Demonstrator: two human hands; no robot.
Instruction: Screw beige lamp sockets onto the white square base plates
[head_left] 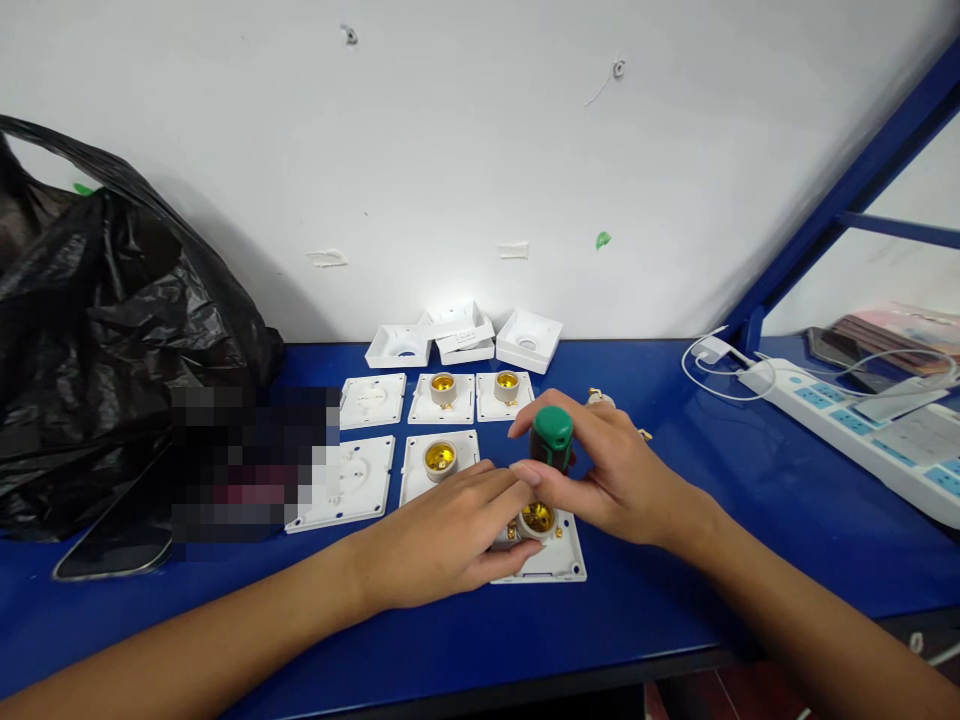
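Observation:
My right hand point(622, 470) is closed around the handle of a screwdriver point(552, 428), green-topped and upright; its tip is hidden. Under it lies a square white base plate point(551, 568) bearing a round lamp socket point(538, 518) with a gold-coloured inside. My left hand point(450, 530) grips this socket, thumb in front and fingers behind. Just beyond the left hand is another plate point(415, 480) with a socket point(440, 461). Behind it, two more plates carry a left socket point(443, 388) and a right socket point(507, 385).
Plates without sockets point(367, 478) lie to the left. White square covers point(528, 342) are piled against the wall. Socket parts point(600, 398) sit behind my right hand. A black plastic bag point(142, 300) and a dark phone point(124, 535) lie left, a power strip point(847, 420) right.

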